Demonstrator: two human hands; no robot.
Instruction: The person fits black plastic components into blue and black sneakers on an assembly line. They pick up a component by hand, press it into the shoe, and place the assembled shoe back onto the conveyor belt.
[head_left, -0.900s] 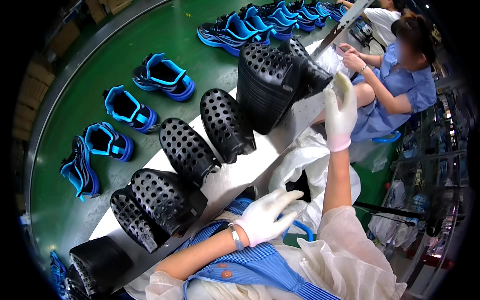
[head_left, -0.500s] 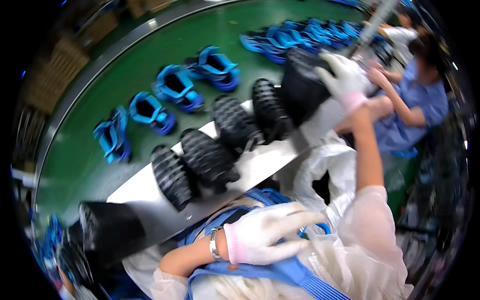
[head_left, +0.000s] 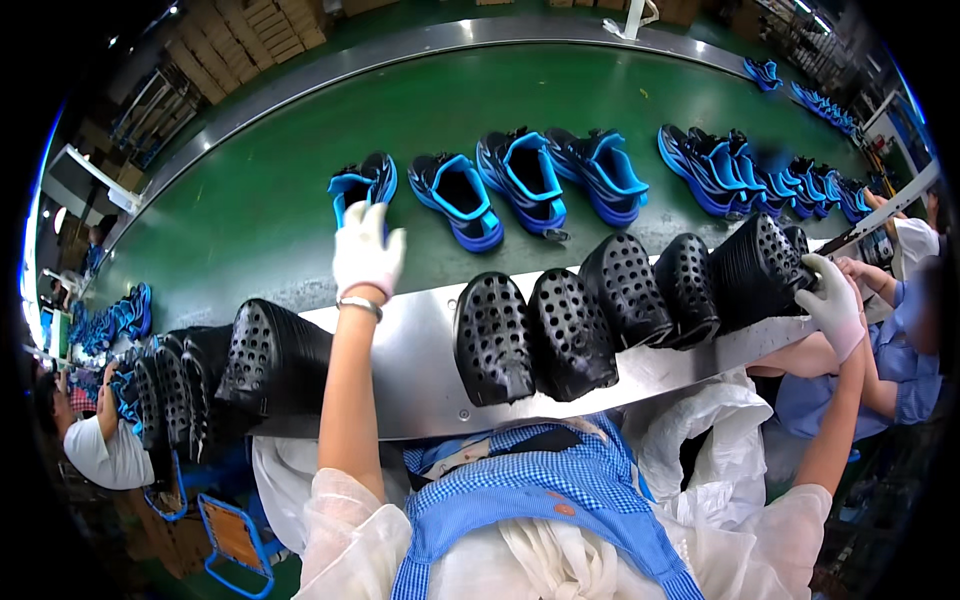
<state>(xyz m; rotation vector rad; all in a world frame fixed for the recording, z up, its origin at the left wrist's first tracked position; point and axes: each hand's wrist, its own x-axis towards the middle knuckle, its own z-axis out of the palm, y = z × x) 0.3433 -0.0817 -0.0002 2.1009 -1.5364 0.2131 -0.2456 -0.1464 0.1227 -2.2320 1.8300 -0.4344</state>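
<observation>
Both my hands wear white knit gloves. My left hand (head_left: 366, 250) reaches over the conveyor to the near end of the leftmost blue-and-black sneaker (head_left: 376, 183), its fingers outstretched and thumb apart. A firm hold on it does not show. On the right, my right hand (head_left: 835, 305) has its fingers curled against the end of a nested stack of black perforated shoe inserts (head_left: 760, 265). Several single inserts (head_left: 492, 335) stand on the metal ledge (head_left: 415, 350) between my hands, holed faces toward me. Three more sneakers (head_left: 458, 200) sit right of the leftmost one.
A green conveyor belt (head_left: 270, 220) runs beyond the ledge. Farther right stands a row of sneakers (head_left: 705, 170). More nested inserts (head_left: 265, 350) fill the ledge's left end. A co-worker (head_left: 860, 370) sits close on the right; another person (head_left: 110, 440) is at far left.
My left hand has gone from in front of my apron out to the leftmost sneaker. My right hand has come down to the stack's end. The view has turned.
</observation>
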